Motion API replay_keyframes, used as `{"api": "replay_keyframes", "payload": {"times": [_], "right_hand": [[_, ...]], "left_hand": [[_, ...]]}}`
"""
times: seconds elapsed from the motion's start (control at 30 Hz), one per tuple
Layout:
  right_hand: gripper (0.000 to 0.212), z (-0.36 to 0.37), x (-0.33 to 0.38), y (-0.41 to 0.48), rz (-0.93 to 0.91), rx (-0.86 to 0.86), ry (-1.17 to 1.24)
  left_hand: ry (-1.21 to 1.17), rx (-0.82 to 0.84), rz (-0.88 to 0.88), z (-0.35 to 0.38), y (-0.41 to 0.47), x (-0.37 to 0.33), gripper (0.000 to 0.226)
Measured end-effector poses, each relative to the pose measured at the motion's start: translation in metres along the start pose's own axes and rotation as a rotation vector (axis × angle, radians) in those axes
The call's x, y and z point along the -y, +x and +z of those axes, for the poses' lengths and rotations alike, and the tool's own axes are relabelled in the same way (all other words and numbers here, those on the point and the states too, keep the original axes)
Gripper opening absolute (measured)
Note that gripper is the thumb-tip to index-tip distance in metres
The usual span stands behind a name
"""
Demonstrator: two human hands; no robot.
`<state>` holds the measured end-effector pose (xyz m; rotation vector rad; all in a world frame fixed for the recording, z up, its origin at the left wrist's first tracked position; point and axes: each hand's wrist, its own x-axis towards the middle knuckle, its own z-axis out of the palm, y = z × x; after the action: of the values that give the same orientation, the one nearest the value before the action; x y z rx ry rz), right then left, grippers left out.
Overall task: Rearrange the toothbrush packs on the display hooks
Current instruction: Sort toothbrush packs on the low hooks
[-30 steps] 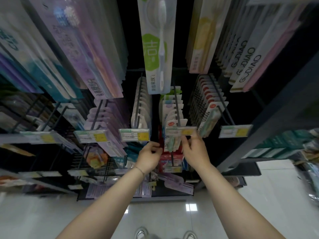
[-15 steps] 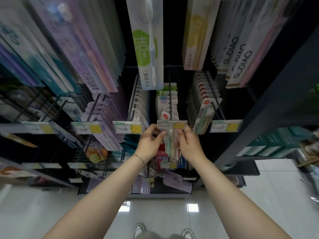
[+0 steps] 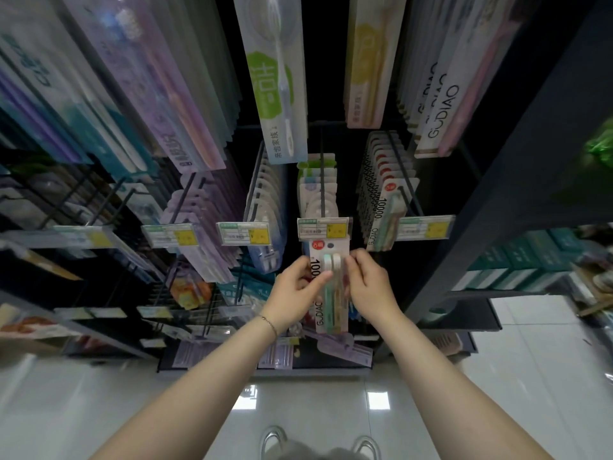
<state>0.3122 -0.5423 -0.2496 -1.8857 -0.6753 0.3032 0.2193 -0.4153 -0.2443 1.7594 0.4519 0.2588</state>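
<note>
Head view: left hand (image 3: 292, 290) and right hand (image 3: 372, 283) pinch toothbrush pack (image 3: 332, 310) (upright).

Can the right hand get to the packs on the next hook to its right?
Probably yes: the neighbouring packs hang close by, up and right of the right hand, with nothing between. But its fingers are busy pinching the held pack.

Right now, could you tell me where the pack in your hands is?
The pack is centre of the head view, between the left hand and right hand, below the nearest price tag.
</note>
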Motion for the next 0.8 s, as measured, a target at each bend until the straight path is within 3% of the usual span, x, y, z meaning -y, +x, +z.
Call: {"api": "replay_keyframes", "payload": {"times": [0.27, 0.5, 0.8], "right_hand": [[0.021, -0.032, -0.024, -0.010, 0.142, -0.163, -0.015], [0.020, -0.067, -0.031, -0.004, 0.161, -0.347, 0.007], [0.022, -0.084, -0.027, 0.015, 0.173, -0.440, -0.030]], "left_hand": [[0.030, 0.081, -0.065, 0.044, 0.013, -0.002, 0.021], [0.076, 0.116, 0.032, 0.084, 0.041, -0.021, 0.015], [0.038, 0.078, 0.048, 0.100, 0.063, -0.037, 0.019]]}}
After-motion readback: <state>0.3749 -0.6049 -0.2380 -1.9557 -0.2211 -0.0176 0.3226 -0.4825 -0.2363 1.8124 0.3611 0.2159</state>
